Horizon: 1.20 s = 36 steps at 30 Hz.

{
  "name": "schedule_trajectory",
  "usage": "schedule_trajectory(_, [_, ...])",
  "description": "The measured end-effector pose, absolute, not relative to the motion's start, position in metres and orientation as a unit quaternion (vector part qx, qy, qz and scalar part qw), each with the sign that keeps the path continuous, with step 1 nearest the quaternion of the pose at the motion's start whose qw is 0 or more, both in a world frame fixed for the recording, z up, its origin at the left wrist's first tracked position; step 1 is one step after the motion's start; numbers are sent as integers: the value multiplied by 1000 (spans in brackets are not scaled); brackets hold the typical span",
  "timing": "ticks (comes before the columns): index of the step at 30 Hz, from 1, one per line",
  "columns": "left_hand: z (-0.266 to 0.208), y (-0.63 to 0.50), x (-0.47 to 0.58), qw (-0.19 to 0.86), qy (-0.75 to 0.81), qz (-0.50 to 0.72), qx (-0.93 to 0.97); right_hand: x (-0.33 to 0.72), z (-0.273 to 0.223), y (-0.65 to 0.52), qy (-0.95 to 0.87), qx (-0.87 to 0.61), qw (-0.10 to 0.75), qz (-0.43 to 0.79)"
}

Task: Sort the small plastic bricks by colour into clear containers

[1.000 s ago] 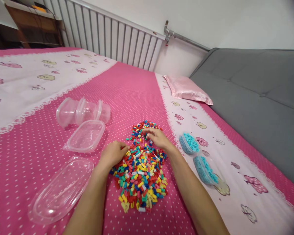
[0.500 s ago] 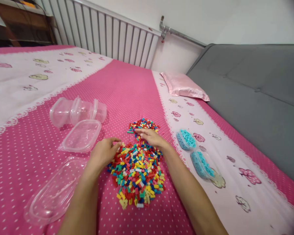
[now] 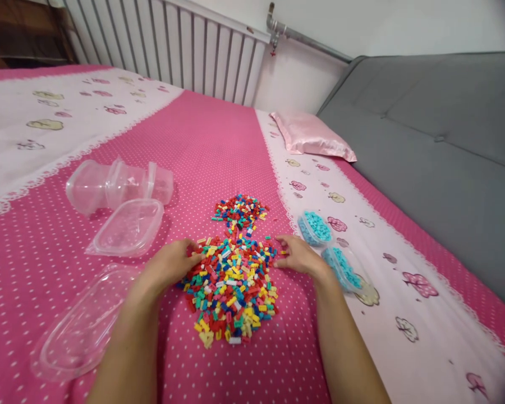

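A large pile of small multicoloured toy bricks (image 3: pixel 235 286) lies on the pink dotted bedspread. Just beyond it is a smaller pile of the same bricks (image 3: pixel 240 210), joined by a thin trail. My left hand (image 3: pixel 174 261) rests at the left edge of the large pile, fingers bent and apart, with the fingertips touching bricks. At the right edge, my right hand (image 3: pixel 297 255) has its thumb and fingers apart around a few stray bricks, and nothing shows gripped in it.
Stacked clear plastic tubs (image 3: pixel 122 185) lie on their side at left. Nearer me are a smaller clear lid (image 3: pixel 128 227) and a larger one (image 3: pixel 84 325). Two tubs of turquoise bricks (image 3: pixel 315 227) stand at right. A pink pillow (image 3: pixel 313 134) lies by the grey headboard (image 3: pixel 437 106).
My right hand has moved from between the two piles to the right edge of the large one. My left hand stays at the left edge. The view has shifted slightly.
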<state>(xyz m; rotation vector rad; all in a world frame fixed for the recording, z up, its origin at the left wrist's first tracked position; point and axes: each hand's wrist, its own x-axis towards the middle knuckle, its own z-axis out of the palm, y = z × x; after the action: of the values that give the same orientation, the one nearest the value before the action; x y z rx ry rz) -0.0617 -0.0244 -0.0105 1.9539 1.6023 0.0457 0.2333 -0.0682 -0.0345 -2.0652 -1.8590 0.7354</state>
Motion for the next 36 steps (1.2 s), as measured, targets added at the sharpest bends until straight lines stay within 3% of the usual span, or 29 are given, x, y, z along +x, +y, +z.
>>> schedule_trajectory(12, [-12,-25,-43,342,522,69,779,202,-36,-61,-676,-538,267,428])
schedule_trajectory(23, [-9,-31,-42,471,470,99,740,184,-33,-63,-393,-407,371,736])
schedule_trajectory(36, [-4,-29,-43,420,494,96,755,202,-19,-63,-330,-315,488,744])
